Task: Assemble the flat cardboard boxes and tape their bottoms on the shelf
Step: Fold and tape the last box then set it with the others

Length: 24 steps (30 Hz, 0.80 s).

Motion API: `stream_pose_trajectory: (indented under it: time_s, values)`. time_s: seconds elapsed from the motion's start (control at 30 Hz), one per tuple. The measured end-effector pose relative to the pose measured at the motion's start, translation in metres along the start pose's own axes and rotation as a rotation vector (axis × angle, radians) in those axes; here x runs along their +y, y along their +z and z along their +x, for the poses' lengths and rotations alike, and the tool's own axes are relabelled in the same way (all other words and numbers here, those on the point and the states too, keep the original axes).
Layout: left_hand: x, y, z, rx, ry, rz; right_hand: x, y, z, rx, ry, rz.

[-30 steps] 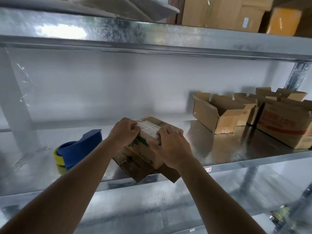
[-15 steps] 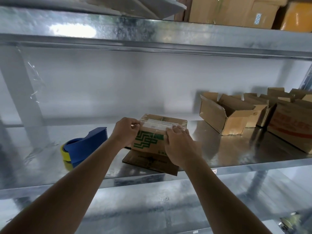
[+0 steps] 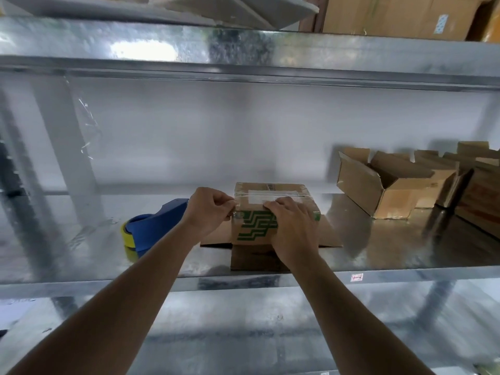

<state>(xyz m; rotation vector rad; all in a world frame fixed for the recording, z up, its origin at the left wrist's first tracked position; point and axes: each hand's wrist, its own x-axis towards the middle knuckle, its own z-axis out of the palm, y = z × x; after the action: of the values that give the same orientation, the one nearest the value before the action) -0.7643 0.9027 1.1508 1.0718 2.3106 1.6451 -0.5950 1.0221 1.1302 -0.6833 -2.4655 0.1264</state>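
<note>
Right now, a small cardboard box (image 3: 273,209) with a green pattern is seen upside down on the shiny metal shelf (image 3: 392,255), near the front edge. Its flaps are spread flat on the shelf under it. Clear tape (image 3: 270,198) is stuck across the top of the box. The left hand (image 3: 209,212) is held at the left top corner of the box, with its fingers curled and the end of the tape pinched there. The right hand (image 3: 293,226) is laid on the front of the box, with its fingers fairly straight and pressed on the tape. A blue tape holder (image 3: 155,228) is seen just left of the box. More open boxes (image 3: 384,185) are seen well off to the right of the box.
</note>
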Motion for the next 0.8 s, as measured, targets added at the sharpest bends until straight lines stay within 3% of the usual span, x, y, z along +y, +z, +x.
stream_pose_trajectory:
  time_s: [0.1, 0.23, 0.6, 0.8]
  values:
    - [0.001, -0.004, -0.005, -0.082, 0.039, -0.001, -0.014, 0.007, 0.0, 0.041, -0.064, 0.104]
    - [-0.006, -0.006, -0.005, -0.095, 0.071, 0.038, -0.025, 0.014, 0.005, 0.066, 0.002, 0.139]
    - [-0.006, -0.002, -0.003, -0.089, 0.126, 0.396, -0.022, 0.024, 0.01, 0.158, -0.018, 0.234]
    - [-0.024, 0.004, 0.022, -0.218, 0.275, 0.58, -0.025, 0.022, 0.0, 0.186, -0.15, 0.073]
